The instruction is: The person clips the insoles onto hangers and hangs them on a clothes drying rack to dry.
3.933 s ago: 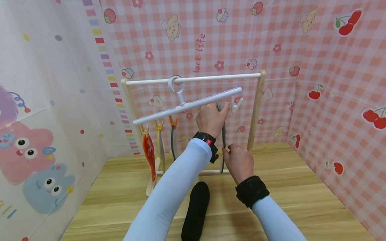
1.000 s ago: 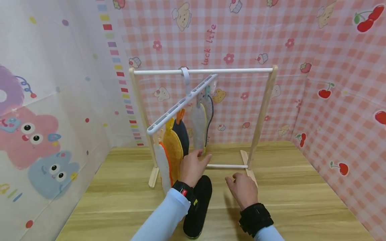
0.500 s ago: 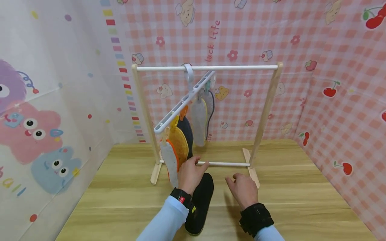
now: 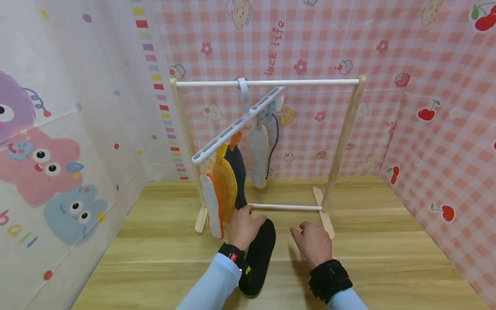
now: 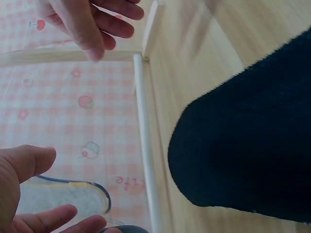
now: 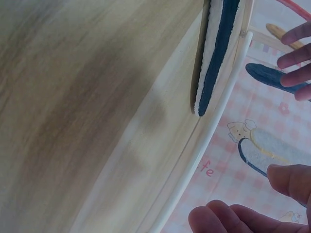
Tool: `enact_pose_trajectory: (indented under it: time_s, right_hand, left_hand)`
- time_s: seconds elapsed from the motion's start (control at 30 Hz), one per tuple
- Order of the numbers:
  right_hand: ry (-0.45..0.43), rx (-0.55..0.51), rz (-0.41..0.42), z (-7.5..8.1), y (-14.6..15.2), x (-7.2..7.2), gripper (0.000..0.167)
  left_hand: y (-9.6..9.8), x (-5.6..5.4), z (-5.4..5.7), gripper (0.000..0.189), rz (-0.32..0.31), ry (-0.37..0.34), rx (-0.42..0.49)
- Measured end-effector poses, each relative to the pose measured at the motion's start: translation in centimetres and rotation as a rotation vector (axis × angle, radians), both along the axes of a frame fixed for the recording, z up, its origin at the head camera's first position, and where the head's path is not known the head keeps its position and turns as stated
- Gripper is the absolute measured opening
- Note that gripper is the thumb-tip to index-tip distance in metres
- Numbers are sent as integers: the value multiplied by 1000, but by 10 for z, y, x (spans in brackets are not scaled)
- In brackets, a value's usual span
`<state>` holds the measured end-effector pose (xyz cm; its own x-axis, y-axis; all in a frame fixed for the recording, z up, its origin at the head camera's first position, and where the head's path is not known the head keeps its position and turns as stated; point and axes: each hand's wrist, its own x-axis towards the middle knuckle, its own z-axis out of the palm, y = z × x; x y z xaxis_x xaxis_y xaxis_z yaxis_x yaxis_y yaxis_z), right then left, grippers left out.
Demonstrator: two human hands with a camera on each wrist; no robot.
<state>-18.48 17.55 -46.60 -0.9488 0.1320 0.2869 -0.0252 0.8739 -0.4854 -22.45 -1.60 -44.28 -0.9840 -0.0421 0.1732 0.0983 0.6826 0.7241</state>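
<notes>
My left hand hovers beside the upper end of a black insole lying on the wooden table. Its fingers are loosely bent around nothing. To the right, my right hand stays above the table, relaxed and holding nothing. Several insoles hang by clips from a pale hanger: a white one with an orange edge, a yellow one, a dark blue one, a grey one with a yellow edge and a grey one with a dark edge. In the right wrist view, the table insole shows a whitish lower layer.
The hanger's hook sits over the white top bar of a wooden rack. A lower bar joins its feet. Patterned cloth covers the back and sides. The wooden table extends around the rack.
My hands have left the clip and dark-edged insole at the hanger's right end and come down toward the table. The hanger has turned, swinging slightly. Lately both hands have barely moved.
</notes>
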Motion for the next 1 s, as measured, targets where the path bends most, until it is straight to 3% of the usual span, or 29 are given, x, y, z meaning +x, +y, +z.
enact_pose_trajectory:
  time_s: [0.43, 0.67, 1.0]
  right_hand:
    - [-23, 0, 16, 0, -1, 2, 33]
    - [-12, 18, 15, -2, -2, 4, 32]
    - [-22, 32, 6, -4, -2, 5, 34]
  left_hand:
    - [-3, 0, -19, 55, 6, -20, -145]
    - [-6, 0, -31, 57, -24, -23, -208]
    - [-7, 2, -42, 44, -17, -15, -388]
